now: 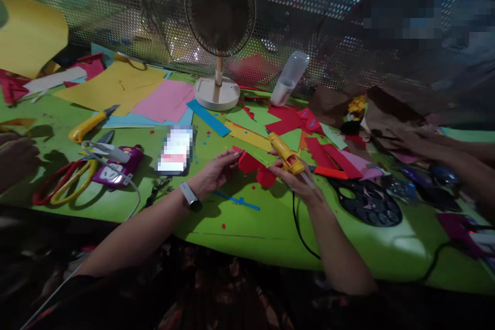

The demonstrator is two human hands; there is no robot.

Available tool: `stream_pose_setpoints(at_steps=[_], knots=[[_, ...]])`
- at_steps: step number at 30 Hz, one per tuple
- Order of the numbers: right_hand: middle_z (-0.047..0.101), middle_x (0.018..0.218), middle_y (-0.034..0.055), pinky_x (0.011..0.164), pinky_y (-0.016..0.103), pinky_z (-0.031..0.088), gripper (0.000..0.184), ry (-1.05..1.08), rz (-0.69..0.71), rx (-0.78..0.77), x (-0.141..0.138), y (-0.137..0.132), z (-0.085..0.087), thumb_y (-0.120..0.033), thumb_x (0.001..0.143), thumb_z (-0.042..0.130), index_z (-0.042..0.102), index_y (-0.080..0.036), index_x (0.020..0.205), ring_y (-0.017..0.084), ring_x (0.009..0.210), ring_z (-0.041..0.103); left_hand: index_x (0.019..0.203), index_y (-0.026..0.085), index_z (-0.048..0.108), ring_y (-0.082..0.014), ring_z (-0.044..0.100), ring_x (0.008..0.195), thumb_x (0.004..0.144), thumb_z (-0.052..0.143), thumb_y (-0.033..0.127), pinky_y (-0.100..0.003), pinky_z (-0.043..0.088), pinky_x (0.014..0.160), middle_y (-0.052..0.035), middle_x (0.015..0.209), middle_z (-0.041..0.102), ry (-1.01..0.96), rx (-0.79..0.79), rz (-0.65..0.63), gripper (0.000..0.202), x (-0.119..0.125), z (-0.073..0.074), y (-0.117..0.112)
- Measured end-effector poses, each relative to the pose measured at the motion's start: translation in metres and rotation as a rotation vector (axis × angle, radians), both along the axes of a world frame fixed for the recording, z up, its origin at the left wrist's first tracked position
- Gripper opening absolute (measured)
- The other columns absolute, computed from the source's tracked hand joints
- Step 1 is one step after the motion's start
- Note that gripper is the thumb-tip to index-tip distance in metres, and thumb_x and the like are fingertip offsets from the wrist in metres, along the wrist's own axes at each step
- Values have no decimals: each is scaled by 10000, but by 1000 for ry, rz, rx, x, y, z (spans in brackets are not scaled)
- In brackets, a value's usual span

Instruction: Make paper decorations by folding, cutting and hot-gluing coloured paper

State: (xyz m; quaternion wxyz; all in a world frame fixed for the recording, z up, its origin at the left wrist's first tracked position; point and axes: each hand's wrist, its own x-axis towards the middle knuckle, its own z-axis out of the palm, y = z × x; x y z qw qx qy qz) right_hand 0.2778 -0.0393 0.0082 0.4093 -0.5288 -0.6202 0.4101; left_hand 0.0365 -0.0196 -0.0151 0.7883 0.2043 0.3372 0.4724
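At a green table (251, 247), a person works red paper (247, 161) between two bare hands, the piece held up just above the tabletop at the centre of the scene. The left hand (215, 171), a watch (190, 197) at its wrist, pinches the paper's 10 o'clock end between thumb and fingers. The right hand (296, 180) wraps its fingers around a yellow glue gun (286, 154), fingertips at the paper's 3 o'clock side; whether the trigger is pressed cannot be told. Taking the paper as the middle of the dial, a fan (220, 7) stands between 11 and 12 o'clock, and a bottle (289, 78) leans at 1. A phone (176, 149), blurred out, lies near 9 o'clock, with a purple power block (116, 172) and scissors (91, 181) farther out the same way. Yellow and pink sheets (166, 100) spread toward 10 o'clock, a blue strip (208, 117) nearer in. Red strips (340, 160) lie at 3 o'clock, and a black palette (367, 206) rests between 3 and 4. A thin blue scrap (243, 202) sits near 6. Another person's hand (15, 162) shows at the far 9 o'clock edge, its grip unclear, and a co-worker's forearm (456, 160) reaches in from 3.
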Motion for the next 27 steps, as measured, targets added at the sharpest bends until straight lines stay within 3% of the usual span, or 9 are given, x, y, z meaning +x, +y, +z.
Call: stream_pose_setpoints(at_steps=[3, 5, 7, 9, 15, 18, 27], knots=[[664, 808, 3, 521, 318, 502, 386, 23, -143, 26, -1, -2, 6, -451, 814, 721, 654, -265, 1146, 137, 533, 528, 847, 213, 674, -139, 695, 803, 763, 793, 196, -241, 581, 679, -14, 906, 738, -20, -17, 32, 147, -1, 0, 1], [679, 926, 24, 613, 352, 544, 356, 28, -225, 81, -2, -7, 15, -471, 853, 673, 640, -276, 1148, 149, 602, 577, 850, 214, 670, -137, 689, 796, 765, 794, 199, -234, 575, 648, -13, 899, 734, -30, -30, 41, 152, -1, 0, 2], [672, 1061, 39, 751, 401, 564, 272, 23, -229, 160, -4, -14, 24, -469, 865, 656, 652, -283, 1063, 179, 747, 627, 838, 215, 667, -129, 678, 774, 761, 797, 194, -228, 567, 628, -7, 873, 725, -36, -28, 41, 153, -1, -1, 3], [671, 1075, 40, 773, 412, 568, 237, 50, -177, 171, -10, -23, 28, -474, 856, 664, 653, -281, 992, 192, 789, 633, 837, 221, 665, -117, 666, 746, 767, 796, 211, -222, 557, 614, 4, 847, 715, -30, -9, 36, 148, -1, -3, 4], [659, 861, 19, 571, 326, 551, 284, 89, 71, -106, -39, -42, 10, -491, 799, 725, 634, -261, 938, 180, 682, 609, 892, 219, 651, -80, 659, 732, 845, 723, 246, -214, 565, 712, 28, 857, 710, -8, 18, 86, 90, -1, -1, 3], [651, 787, 6, 530, 330, 552, 325, 89, 36, -154, -46, -42, 3, -547, 780, 718, 612, -267, 908, 174, 610, 594, 881, 211, 648, -86, 662, 729, 855, 697, 215, -214, 565, 718, 19, 854, 714, 18, 1, 118, 56, 0, 5, 3], [672, 768, 37, 497, 338, 592, 426, 84, -62, -288, -47, -39, 9, -611, 696, 750, 618, -243, 864, 152, 516, 583, 868, 207, 631, -86, 674, 682, 777, 783, 220, -203, 559, 655, 37, 806, 712, -18, -19, 137, 177, 1, 9, 2]])
